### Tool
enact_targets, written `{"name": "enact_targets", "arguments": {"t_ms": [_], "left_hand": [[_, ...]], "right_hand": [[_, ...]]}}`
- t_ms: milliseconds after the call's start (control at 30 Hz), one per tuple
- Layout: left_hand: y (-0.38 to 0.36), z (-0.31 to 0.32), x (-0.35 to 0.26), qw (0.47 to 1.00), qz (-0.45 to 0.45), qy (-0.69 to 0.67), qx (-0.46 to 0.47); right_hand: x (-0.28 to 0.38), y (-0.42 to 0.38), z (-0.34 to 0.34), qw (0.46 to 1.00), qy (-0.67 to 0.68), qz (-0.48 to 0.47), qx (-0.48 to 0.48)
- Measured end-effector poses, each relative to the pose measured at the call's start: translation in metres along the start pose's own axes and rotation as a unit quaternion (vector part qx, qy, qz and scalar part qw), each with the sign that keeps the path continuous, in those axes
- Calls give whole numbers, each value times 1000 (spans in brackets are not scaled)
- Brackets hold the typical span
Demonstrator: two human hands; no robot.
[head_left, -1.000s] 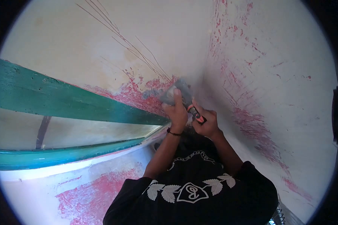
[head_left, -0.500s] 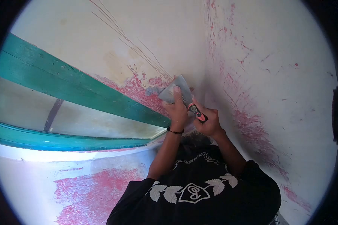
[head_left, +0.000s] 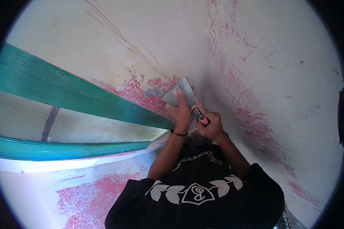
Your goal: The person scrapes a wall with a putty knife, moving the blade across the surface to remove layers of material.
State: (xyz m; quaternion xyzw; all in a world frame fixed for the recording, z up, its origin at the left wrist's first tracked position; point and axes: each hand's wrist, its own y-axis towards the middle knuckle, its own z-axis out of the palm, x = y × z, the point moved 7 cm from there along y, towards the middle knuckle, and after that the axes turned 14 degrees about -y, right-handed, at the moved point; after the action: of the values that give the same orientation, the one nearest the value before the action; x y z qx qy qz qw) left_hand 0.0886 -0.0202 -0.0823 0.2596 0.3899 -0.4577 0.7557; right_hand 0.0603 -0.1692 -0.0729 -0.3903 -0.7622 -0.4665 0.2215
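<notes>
A wide metal scraper [head_left: 172, 95] lies with its blade against the wall, beside a rough pink patch [head_left: 139, 91] where paint is scraped. Its red and black handle [head_left: 201, 116] is gripped by my right hand [head_left: 211, 125]. My left hand [head_left: 181, 112], with a dark bracelet at the wrist, presses on the blade, its thumb flat on the metal face and its other fingers mostly hidden behind.
A green wooden frame [head_left: 76, 89] slopes down from the left to near my left wrist. The right-hand wall [head_left: 302, 99] meets this one in a corner and carries pink scraped streaks. Another large pink patch [head_left: 91, 198] is at the lower left.
The view has shifted slightly, so the frame's left end sits lower and the walls a little further left. Both hands keep their hold on the scraper, which has barely moved in view.
</notes>
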Motion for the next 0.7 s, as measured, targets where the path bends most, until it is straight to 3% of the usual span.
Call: {"name": "enact_targets", "arguments": {"t_ms": [167, 267, 367, 467, 567, 700], "left_hand": [[-13, -3, 0, 997, 50, 30, -44], [-9, -5, 3, 997, 65, -18, -33], [-8, 21, -42, 995, 75, 21, -65], [0, 37, -59, 993, 108, -43, -17], [-5, 27, -51, 994, 101, 10, -36], [-9, -16, 12, 996, 57, -28, -62]], "right_hand": [[-19, -22, 16, 1000, -2, 6, -14], [-17, -21, 18, 1000, 17, 4, -8], [12, 9, 4, 999, 6, -17, -27], [23, 24, -2, 999, 25, -27, -27], [21, 16, -2, 998, 17, -28, -49], [-9, -22, 13, 1000, 14, 9, 4]]}}
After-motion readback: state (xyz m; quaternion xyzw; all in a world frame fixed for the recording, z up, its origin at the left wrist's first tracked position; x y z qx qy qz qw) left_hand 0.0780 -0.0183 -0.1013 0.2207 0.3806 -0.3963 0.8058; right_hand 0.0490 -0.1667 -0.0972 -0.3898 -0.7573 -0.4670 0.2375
